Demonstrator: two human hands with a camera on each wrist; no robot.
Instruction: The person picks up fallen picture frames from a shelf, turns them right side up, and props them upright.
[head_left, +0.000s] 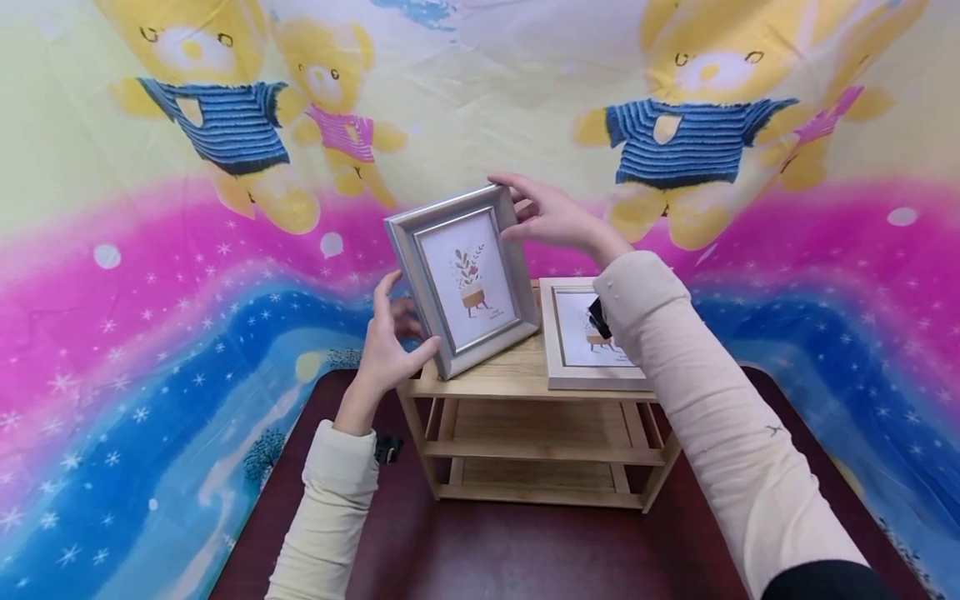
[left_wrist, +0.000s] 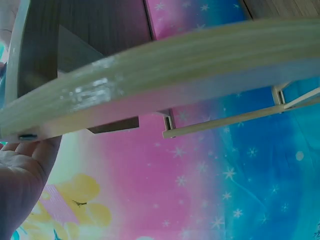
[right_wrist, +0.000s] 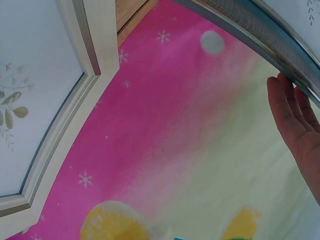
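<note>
A silver picture frame (head_left: pixel 468 279) with a potted-plant print stands tilted over the left part of a small wooden shelf (head_left: pixel 480 387), its lower edge close over the top board. My left hand (head_left: pixel 390 342) holds its left side low down, thumb in front and fingers behind. At the upper right corner my right hand (head_left: pixel 555 217) grips it, with the thumb on the front border. The right wrist view shows the fingers (right_wrist: pixel 287 107) at the frame's edge. A white picture frame (head_left: pixel 555 342) lies face up on the shelf's right part, partly hidden by my right sleeve.
Below the shelf's top are two lower slatted tiers (head_left: pixel 540 425). The shelf stands on a dark red table (head_left: pixel 510 550). Behind and around hangs a cloth backdrop (head_left: pixel 480 100) printed with bears and snowflakes. Black devices sit at both wrists.
</note>
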